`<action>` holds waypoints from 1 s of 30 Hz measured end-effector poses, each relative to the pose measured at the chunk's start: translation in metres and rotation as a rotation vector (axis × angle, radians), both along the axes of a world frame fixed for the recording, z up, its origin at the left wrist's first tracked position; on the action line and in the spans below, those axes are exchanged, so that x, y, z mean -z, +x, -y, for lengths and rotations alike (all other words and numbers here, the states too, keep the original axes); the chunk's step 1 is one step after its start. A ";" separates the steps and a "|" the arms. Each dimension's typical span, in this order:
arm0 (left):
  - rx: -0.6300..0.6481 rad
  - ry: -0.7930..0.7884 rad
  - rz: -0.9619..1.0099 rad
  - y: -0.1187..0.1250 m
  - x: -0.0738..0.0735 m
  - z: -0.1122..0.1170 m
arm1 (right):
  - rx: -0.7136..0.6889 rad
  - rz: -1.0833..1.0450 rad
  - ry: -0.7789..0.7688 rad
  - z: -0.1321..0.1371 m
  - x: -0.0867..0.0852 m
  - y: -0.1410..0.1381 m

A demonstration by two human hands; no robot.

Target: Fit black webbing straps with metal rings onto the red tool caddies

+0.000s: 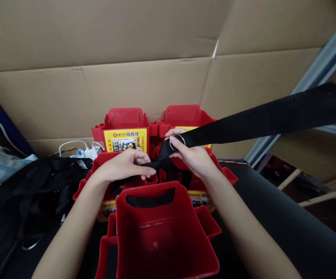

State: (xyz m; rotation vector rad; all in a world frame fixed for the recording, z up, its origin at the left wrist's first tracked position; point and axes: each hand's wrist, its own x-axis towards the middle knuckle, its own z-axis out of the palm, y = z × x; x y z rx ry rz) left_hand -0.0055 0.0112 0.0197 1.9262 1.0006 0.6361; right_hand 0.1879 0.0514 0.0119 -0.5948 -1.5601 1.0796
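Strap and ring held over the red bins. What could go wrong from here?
1. The black strap runs long, up to the right; a tug there could pull the metal ring from the right hand.
2. The left hand only pinches the strap at the fingertips, so it may slip.
3. A dropped end could fall into the open red bin below.

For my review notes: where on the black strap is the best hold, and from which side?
Probably pinch the strap just by the ring, across its flat faces, coming from above on the near side. There the webbing narrows, and the bins block an approach from below. The right hand and left hand grip there.
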 end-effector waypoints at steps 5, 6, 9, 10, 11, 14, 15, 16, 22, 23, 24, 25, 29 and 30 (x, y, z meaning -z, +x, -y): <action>-0.554 0.737 -0.189 -0.004 -0.004 0.005 | 0.034 -0.047 -0.009 -0.006 -0.001 0.003; -0.626 0.819 -0.212 -0.005 -0.004 0.006 | 0.041 -0.052 -0.002 -0.007 0.000 0.003; -0.523 0.677 -0.165 -0.007 -0.003 0.007 | 0.053 -0.045 0.002 -0.007 0.000 0.000; -0.436 0.552 -0.121 -0.008 -0.002 0.006 | 0.046 -0.036 -0.016 -0.006 0.000 -0.001; -0.354 0.429 -0.070 -0.007 -0.001 0.006 | 0.032 -0.022 -0.040 -0.004 0.000 -0.002; -0.237 0.280 0.039 -0.006 0.001 0.001 | -0.022 -0.018 -0.114 0.001 -0.003 -0.005; -0.263 0.330 0.041 -0.005 0.002 -0.001 | -0.037 -0.032 -0.133 0.002 -0.003 -0.005; -0.321 0.419 0.018 -0.004 0.002 -0.002 | -0.049 -0.050 -0.148 0.003 -0.004 -0.005; -0.493 0.768 -0.082 -0.001 0.000 0.001 | -0.059 -0.044 -0.227 0.004 -0.006 -0.003; -0.413 0.719 -0.061 0.000 -0.001 0.003 | -0.051 -0.031 -0.235 0.004 -0.006 -0.002; -0.334 0.662 -0.037 0.000 -0.003 0.005 | -0.044 -0.018 -0.240 0.004 -0.007 -0.002; -0.275 0.610 -0.009 0.000 -0.005 0.007 | -0.042 -0.006 -0.244 0.004 -0.007 -0.001; -0.289 0.494 0.067 0.000 -0.010 0.009 | -0.060 0.023 -0.235 0.006 -0.010 -0.001; -0.315 0.481 0.059 -0.001 -0.009 0.008 | -0.065 0.021 -0.227 0.007 -0.011 -0.001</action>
